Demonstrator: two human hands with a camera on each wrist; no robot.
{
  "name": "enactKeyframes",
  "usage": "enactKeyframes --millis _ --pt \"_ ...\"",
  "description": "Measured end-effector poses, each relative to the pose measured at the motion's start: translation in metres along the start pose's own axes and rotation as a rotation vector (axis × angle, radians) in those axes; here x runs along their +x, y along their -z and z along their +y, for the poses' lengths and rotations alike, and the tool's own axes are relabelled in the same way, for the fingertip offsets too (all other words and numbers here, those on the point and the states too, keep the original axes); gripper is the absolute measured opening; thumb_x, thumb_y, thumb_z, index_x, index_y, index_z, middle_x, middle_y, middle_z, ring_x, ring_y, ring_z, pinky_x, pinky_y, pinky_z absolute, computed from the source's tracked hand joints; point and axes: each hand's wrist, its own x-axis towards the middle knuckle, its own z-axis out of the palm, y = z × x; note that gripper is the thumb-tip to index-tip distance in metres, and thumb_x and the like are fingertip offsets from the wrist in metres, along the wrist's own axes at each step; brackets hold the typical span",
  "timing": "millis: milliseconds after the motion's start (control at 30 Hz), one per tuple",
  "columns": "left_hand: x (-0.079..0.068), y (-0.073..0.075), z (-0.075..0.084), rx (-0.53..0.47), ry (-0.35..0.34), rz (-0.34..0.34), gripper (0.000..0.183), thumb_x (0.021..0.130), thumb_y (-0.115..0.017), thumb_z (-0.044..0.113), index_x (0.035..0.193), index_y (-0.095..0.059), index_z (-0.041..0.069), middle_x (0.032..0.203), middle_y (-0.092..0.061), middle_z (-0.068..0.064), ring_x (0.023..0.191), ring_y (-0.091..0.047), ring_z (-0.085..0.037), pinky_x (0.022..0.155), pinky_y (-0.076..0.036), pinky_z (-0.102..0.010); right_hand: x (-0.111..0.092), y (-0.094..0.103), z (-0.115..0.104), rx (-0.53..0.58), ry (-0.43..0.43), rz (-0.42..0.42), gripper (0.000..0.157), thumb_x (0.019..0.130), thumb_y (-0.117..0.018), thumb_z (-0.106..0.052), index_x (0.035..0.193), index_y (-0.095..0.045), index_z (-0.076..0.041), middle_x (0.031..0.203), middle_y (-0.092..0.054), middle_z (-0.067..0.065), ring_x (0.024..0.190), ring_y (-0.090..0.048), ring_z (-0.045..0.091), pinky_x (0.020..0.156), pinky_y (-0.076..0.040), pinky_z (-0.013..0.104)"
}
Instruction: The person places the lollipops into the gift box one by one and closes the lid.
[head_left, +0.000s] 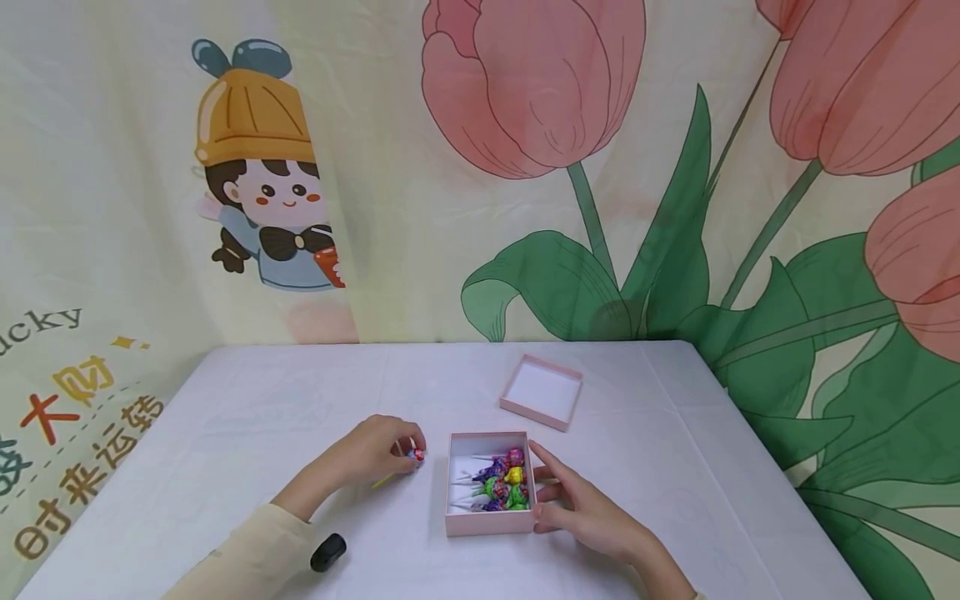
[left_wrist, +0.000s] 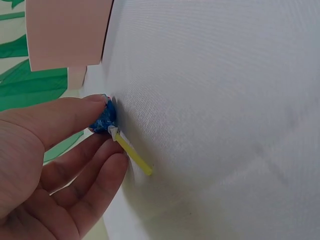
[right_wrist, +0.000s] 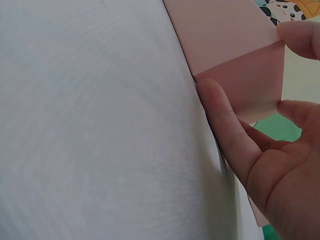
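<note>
My left hand (head_left: 372, 457) pinches a lollipop (left_wrist: 104, 119) between thumb and fingers, low over the white table, left of the box. The lollipop has a blue wrapper and a yellow stick that points away from the fingers. A pink box (head_left: 491, 524) stands uncovered at the middle of the table. Several wrapped lollipops (head_left: 497, 487) in purple, green and yellow lie inside it, heads to the right and white sticks to the left. Along the box's right side rests my right hand (head_left: 588, 506), fingers spread, with fingertips touching the pink wall (right_wrist: 245, 82) and its corners.
Behind the box, slightly to the right, lies a shallow pink lid (head_left: 543, 390) with its white inside up. A small black object (head_left: 327, 552) sits by the left sleeve. A printed cloth with tulips (head_left: 536, 83) hangs behind the table's far edge.
</note>
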Motion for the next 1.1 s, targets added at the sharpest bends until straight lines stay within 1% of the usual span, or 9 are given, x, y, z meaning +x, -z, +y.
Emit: enactKeyframes --millis 167,400,567,667,833,967,1100 --pt "-0.002 0.001 0.001 -0.002 -0.023 0.006 0.017 0.091 -0.083 0.01 0.101 -0.073 0.018 0.086 -0.065 0.008 0.077 -0.056 -0.007 0.075 -0.049 -0.03 0.0 0.0 0.001 -0.002 0.001 -0.001 0.087 0.101 -0.072 -0.027 0.171 -0.02 -0.031 0.155 -0.045 0.018 0.12 -0.059 0.026 0.09 -0.062 0.039" --pt "-0.001 0.004 0.004 -0.014 -0.013 0.029 0.018 0.091 -0.083 0.01 0.103 -0.072 0.018 0.088 -0.066 0.009 0.076 -0.056 -0.008 0.073 -0.051 -0.027 0.0 0.0 0.001 -0.003 0.006 -0.003 0.086 0.102 -0.071 -0.027 0.171 -0.02 -0.031 0.155 -0.045 0.018 0.121 -0.059 0.026 0.09 -0.063 0.039" --pt "0.001 0.01 0.011 0.001 -0.075 0.064 0.018 0.091 -0.082 0.009 0.104 -0.072 0.018 0.09 -0.067 0.01 0.075 -0.057 -0.005 0.072 -0.052 -0.027 0.0 0.0 0.0 0.0 0.007 -0.002 0.086 0.101 -0.071 -0.026 0.171 -0.02 -0.031 0.155 -0.045 0.018 0.121 -0.059 0.026 0.09 -0.063 0.039" --pt "0.003 0.015 0.019 0.012 -0.089 0.075 0.019 0.092 -0.083 0.011 0.105 -0.072 0.018 0.091 -0.067 0.012 0.075 -0.058 -0.004 0.071 -0.052 -0.025 0.0 -0.001 0.0 -0.002 0.004 0.001 0.087 0.101 -0.072 -0.027 0.171 -0.021 -0.031 0.155 -0.046 0.018 0.121 -0.059 0.026 0.09 -0.063 0.039" --pt "0.005 0.023 0.04 0.025 -0.114 0.077 0.02 0.092 -0.084 0.013 0.108 -0.073 0.018 0.091 -0.067 0.013 0.076 -0.059 -0.004 0.07 -0.054 -0.024 0.001 -0.001 0.0 -0.01 -0.005 0.001 0.087 0.1 -0.072 -0.026 0.171 -0.021 -0.031 0.154 -0.046 0.018 0.121 -0.059 0.026 0.091 -0.062 0.039" --pt "0.007 0.027 0.058 0.013 -0.141 0.071 0.021 0.092 -0.084 0.012 0.11 -0.074 0.017 0.092 -0.068 0.011 0.076 -0.059 -0.004 0.07 -0.055 -0.023 0.001 -0.001 0.0 -0.003 -0.003 -0.001 0.087 0.1 -0.072 -0.026 0.171 -0.021 -0.031 0.154 -0.046 0.019 0.121 -0.059 0.027 0.091 -0.062 0.038" --pt "0.008 0.028 0.074 -0.018 -0.166 0.059 0.02 0.093 -0.083 0.013 0.111 -0.074 0.019 0.094 -0.068 0.012 0.077 -0.06 -0.004 0.07 -0.055 -0.022 0.0 -0.001 0.0 0.003 -0.002 -0.001 0.087 0.101 -0.072 -0.026 0.171 -0.02 -0.03 0.154 -0.046 0.019 0.121 -0.059 0.027 0.09 -0.062 0.038"
